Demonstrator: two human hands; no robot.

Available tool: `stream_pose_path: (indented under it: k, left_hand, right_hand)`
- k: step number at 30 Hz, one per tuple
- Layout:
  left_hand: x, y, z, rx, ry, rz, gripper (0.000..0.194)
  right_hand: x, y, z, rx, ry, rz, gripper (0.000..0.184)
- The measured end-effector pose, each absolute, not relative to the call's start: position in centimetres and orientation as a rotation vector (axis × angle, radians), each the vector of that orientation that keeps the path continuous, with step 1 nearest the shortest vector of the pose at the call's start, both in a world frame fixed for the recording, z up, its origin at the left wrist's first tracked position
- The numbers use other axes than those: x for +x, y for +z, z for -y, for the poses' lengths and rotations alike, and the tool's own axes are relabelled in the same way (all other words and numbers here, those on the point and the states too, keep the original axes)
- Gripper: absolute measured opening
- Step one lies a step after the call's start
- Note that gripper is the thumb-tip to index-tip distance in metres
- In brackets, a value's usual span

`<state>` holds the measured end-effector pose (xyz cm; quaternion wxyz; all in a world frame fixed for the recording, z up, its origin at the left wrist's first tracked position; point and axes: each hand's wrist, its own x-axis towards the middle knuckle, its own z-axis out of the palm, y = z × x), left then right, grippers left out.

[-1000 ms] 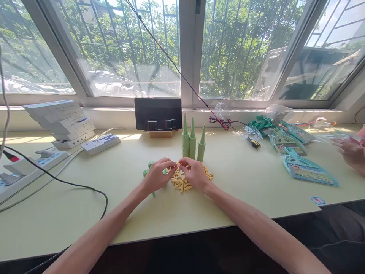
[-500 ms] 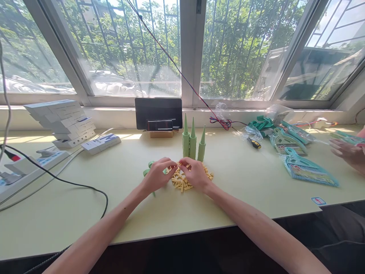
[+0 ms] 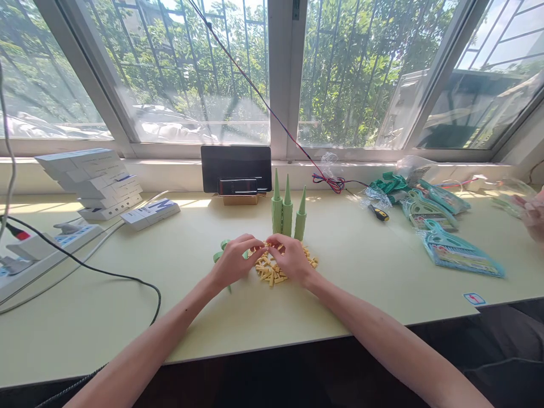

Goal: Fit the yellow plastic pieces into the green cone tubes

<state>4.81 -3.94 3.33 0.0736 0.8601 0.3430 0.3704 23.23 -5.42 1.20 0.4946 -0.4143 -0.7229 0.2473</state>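
My left hand and my right hand meet fingertip to fingertip above a loose pile of small yellow pieces. Both are closed in a pinch, with what looks like one small yellow piece between them, mostly covered by the fingers. Three green towers with pointed tops stand upright just behind my right hand. Left of my left hand lie some curved green parts, partly hidden by it.
A dark tablet with a phone before it stands at the back. White boxes and a power strip are on the left. To the right lie bagged dustpan sets, a screwdriver and another person's hand.
My hands stay almost still, still pinched together over the pile. At the far right, the other person's hand and the clear bag with it have shifted.
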Motion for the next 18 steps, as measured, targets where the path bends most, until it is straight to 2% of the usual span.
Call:
stream_pose_path:
  k: [18]
  left_hand:
    - [4.91, 4.06, 4.05, 2.328, 1.098, -1.079, 0.025]
  right_hand:
    - [23.07, 1.95, 5.72, -0.951, 0.733, 1.641, 0.020]
